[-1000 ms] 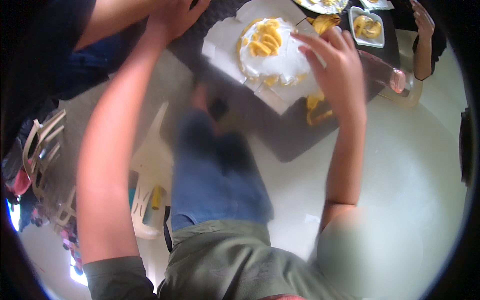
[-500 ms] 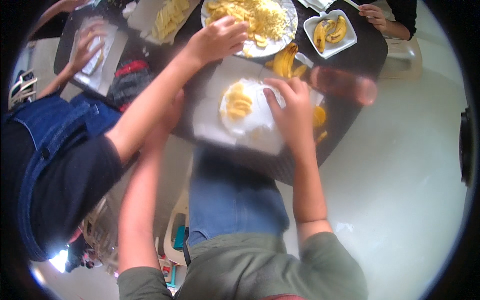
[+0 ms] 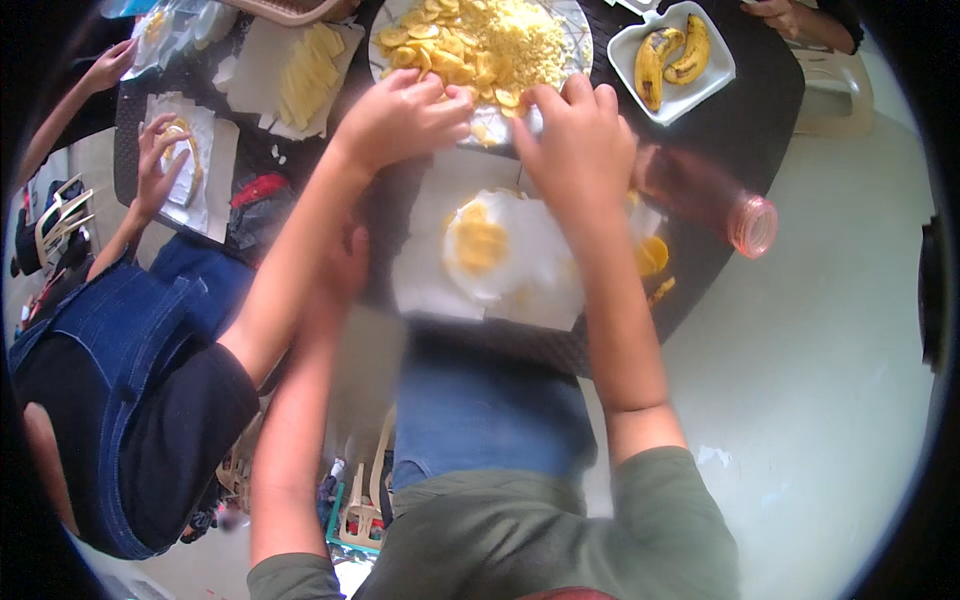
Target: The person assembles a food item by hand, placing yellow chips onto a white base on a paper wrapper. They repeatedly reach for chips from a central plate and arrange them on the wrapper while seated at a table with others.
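Banana slices [image 3: 425, 52] heap a patterned plate [image 3: 582, 45] on the counter [image 3: 765, 125], beyond a cream-topped round [image 3: 525, 245]. Our right hand [image 3: 578, 145] is at its near rim; whether that grip holds a slice, or our blurred left [image 3: 348, 262] anything, we cannot tell. We'd best pinch slices lightly, avoiding the co-worker's hand [image 3: 408, 115].
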`<move>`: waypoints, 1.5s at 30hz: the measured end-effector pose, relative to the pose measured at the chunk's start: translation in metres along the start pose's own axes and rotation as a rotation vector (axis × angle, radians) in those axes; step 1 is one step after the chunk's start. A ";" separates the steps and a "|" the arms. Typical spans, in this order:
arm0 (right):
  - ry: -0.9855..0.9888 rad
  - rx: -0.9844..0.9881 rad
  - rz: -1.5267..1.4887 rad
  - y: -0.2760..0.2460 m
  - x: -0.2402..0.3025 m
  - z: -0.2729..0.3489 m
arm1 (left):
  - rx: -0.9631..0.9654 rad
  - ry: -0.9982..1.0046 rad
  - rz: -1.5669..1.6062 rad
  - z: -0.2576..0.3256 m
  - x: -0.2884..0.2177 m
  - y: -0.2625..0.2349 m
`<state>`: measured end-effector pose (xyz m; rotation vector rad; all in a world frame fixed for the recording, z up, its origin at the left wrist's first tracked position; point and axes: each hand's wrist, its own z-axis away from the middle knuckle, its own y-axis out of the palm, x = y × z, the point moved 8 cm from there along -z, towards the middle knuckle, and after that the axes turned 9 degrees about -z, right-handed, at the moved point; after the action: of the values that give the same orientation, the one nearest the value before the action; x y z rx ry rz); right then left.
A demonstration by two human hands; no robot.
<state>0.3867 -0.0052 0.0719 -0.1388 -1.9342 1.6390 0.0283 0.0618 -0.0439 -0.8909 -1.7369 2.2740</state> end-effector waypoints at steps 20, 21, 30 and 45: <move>-0.192 -0.009 0.145 0.013 0.025 -0.016 | -0.092 0.143 -0.227 -0.001 -0.037 -0.021; -0.191 -0.008 0.122 0.012 0.025 -0.015 | -0.087 0.126 -0.235 -0.001 -0.037 -0.019; -0.133 -0.002 -0.020 0.005 0.006 -0.009 | -0.096 0.086 -0.075 0.000 -0.032 -0.017; -0.211 0.016 -0.003 -0.003 0.043 0.002 | -0.330 0.297 -0.164 0.001 -0.044 -0.037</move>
<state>0.3512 0.0111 0.0898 0.0457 -2.0735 1.7258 0.0551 0.0528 0.0067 -1.0361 -1.9881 1.6827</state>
